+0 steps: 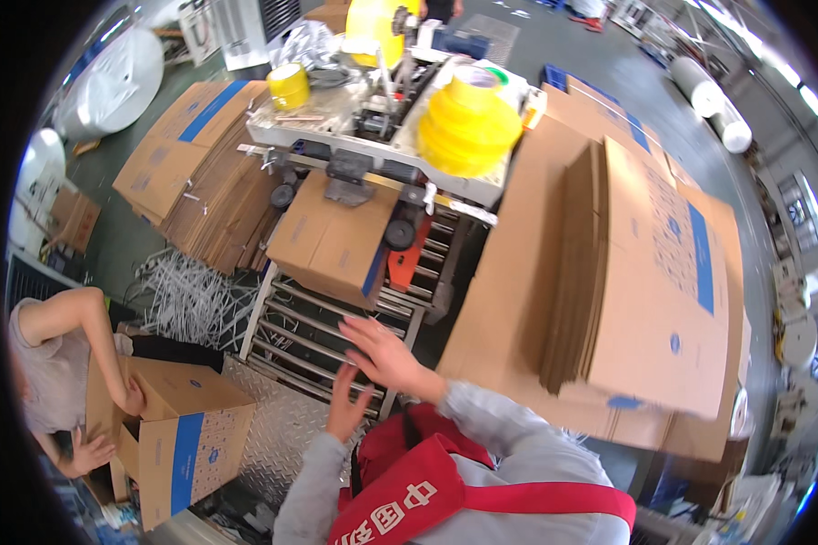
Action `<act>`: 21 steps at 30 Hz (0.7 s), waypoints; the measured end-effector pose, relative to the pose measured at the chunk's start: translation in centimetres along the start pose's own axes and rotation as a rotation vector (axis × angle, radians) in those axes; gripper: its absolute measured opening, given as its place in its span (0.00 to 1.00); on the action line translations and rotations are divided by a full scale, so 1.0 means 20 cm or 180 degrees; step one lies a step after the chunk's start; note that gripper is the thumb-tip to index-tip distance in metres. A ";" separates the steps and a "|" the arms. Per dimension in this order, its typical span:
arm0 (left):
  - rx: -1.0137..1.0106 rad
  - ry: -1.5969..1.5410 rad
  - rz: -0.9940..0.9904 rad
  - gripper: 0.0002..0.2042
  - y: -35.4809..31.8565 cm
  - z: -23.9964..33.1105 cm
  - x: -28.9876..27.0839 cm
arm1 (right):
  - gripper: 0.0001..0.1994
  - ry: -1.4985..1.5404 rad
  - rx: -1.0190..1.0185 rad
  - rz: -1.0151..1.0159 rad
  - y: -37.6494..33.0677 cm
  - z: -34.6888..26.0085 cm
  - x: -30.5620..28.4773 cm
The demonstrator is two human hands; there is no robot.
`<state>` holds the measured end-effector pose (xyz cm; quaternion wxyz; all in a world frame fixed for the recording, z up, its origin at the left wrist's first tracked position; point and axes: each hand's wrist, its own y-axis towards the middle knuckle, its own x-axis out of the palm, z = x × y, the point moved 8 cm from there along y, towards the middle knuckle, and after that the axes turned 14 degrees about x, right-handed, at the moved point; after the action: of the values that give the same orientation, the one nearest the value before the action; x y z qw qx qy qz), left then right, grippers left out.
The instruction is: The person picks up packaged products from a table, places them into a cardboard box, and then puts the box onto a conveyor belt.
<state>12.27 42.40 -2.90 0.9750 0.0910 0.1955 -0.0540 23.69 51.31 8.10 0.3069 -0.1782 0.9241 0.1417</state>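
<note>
My right hand [384, 352] is over the roller conveyor [309, 320], fingers stretched toward the left, holding nothing. Just below and to its left, my left hand [345, 404] is raised with its fingers apart, also with nothing in it. Beyond both hands, a closed cardboard box [323, 234] lies on the rollers beneath the front of a taping machine [314, 132]. There is a gap between my fingers and that box. A black wheel [400, 234] sits against the box's right side.
To the left, a co-worker's hands [95, 451] are at an open box [195, 436]. Flattened cartons are stacked at the right [650, 282] and at the far left [214, 186]. Yellow tape rolls [468, 132] rest on the machine. White strapping scraps [195, 295] litter the floor beside the conveyor.
</note>
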 end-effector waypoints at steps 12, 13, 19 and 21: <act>-0.1283 -0.0807 0.0301 0.25 -1.42 -0.45 -0.08 | 0.33 -0.3307 0.1173 0.1697 -1.37 0.14 -1.43; -0.1234 -0.1041 0.0383 0.25 -1.46 -0.38 -0.12 | 0.26 -0.3309 0.1021 0.1767 -1.45 0.11 -1.50; -0.1226 -0.0632 0.1062 0.20 -1.79 -0.39 -0.24 | 0.11 -0.4204 -0.1193 0.3378 -1.46 -1.57 -1.65; -0.1241 -0.0973 0.1498 0.21 -1.88 -0.31 -0.43 | 0.14 -0.3973 -0.1838 0.3067 -1.37 -2.06 -1.28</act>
<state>-3.17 7.55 -11.10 0.9778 -0.0636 0.0274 0.1978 32.89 17.71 51.42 0.6101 0.2756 0.4871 0.5608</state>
